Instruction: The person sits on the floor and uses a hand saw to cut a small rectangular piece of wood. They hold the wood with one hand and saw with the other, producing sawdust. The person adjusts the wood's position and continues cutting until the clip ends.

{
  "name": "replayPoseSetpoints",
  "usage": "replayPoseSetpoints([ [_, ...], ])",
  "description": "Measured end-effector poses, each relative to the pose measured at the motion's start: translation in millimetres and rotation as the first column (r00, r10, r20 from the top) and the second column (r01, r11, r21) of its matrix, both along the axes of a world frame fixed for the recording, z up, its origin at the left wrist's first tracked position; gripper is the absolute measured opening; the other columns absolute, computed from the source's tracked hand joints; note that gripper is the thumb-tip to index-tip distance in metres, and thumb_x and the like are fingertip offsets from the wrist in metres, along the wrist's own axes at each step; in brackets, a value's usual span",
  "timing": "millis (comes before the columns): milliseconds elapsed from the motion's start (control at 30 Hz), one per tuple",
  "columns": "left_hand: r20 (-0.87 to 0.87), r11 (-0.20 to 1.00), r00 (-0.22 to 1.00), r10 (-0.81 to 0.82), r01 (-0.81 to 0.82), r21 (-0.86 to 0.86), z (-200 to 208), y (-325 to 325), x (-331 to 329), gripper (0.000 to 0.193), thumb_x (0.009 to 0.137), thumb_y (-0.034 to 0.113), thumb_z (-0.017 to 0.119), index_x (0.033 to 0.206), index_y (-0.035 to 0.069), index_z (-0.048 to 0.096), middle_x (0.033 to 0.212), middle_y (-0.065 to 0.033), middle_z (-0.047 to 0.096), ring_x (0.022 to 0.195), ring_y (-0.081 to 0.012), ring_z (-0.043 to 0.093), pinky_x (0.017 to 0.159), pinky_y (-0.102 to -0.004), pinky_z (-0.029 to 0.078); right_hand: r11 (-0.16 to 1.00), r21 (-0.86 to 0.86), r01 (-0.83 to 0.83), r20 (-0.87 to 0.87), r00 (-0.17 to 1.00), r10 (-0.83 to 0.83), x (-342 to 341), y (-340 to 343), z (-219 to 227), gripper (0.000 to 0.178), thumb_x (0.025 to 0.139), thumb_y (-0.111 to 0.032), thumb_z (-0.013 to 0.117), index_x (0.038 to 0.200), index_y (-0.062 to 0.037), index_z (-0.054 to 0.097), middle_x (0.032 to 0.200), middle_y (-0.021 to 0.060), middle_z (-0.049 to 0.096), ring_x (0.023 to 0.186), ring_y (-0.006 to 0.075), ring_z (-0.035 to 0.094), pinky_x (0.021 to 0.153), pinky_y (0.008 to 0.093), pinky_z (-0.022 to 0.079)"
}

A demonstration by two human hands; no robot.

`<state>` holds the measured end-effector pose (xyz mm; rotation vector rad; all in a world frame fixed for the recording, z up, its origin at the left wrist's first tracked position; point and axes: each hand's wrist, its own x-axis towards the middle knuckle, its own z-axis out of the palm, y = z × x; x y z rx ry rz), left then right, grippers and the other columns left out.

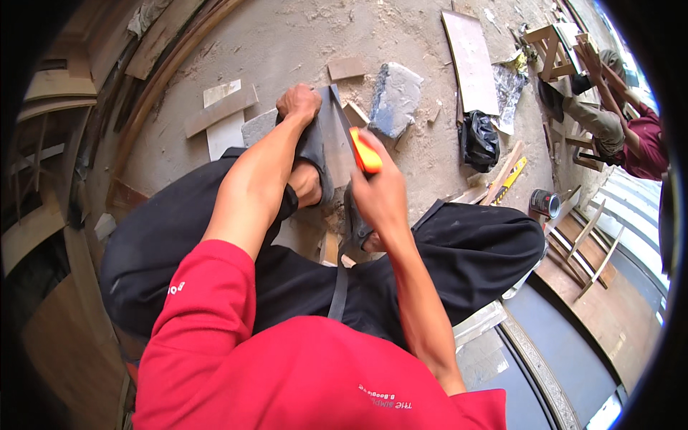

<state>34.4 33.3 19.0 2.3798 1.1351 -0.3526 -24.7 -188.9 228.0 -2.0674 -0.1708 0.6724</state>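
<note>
- Basically, I'm beside a person squatting on a dusty floor, red shirt, black trousers [473, 236].
- R hand [381, 185]: fingers wrapped tight round the orange-yellow handle of what looks like a handsaw [367, 152]; blade blurred, pointing fwd, away from the body.
- L hand [299, 102]: curled into a fist at the far end of a pale board [333, 143]; can't tell if it has hold of the edge or just presses down.
- Board: in front, between the feet, w/ a dark sandal [313, 154] against its L side. Prob. foot + fist are there to stop it shifting, leaving the R hand free for the saw.
- Nearby: rough block [396, 99] just past the saw, black plastic bag [481, 140] farther R, open can [545, 203] near the R knee.
- Far R: a co-worker [648, 143] in maroon.
- Writing: pale lettering on shirt sleeve & chest; can's label too small to read.
</note>
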Motion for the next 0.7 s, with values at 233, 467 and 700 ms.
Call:
replayPoseSetpoints([
  [233,-0.079,0.998,0.995,-0.062,0.059,-0.033,6,-6,7,0.039,0.083,0.033,0.054,0.110,0.014,0.074,0.113,-0.0207,0.069,0.108,-0.0374,0.066,0.094,-0.0436,0.051,1.000,-0.008,0.024,0.048,0.999,-0.024,11,15,-25,0.046,0.088,-0.006,0.059,0.134,-0.0103,0.056,0.119,0.0249,0.065,0.112,0.0408,0.062,0.091,0.0427,0.050],
  [467,0.009,1.000,1.000,0.018,-0.018,0.006,-4,5,-6,0.034,0.082,0.029,0.056,0.101,0.009,0.076,0.105,-0.0213,0.071,0.103,-0.0367,0.068,0.091,-0.0422,0.051,0.998,0.070,-0.008,0.126,0.992,-0.001,-23,-29,-2,0.049,0.086,-0.003,0.058,0.134,-0.0119,0.056,0.120,0.0226,0.065,0.113,0.0352,0.064,0.093,0.0392,0.050],
  [700,0.020,0.999,0.999,0.040,-0.040,-0.027,2,-1,1,0.033,0.081,0.027,0.056,0.100,0.010,0.076,0.104,-0.0203,0.071,0.104,-0.0355,0.068,0.092,-0.0415,0.050,0.998,-0.025,-0.049,0.168,0.984,0.052,-10,2,-16,0.046,0.088,-0.004,0.058,0.133,-0.0089,0.056,0.120,0.0246,0.064,0.112,0.0354,0.065,0.090,0.0410,0.051],
])
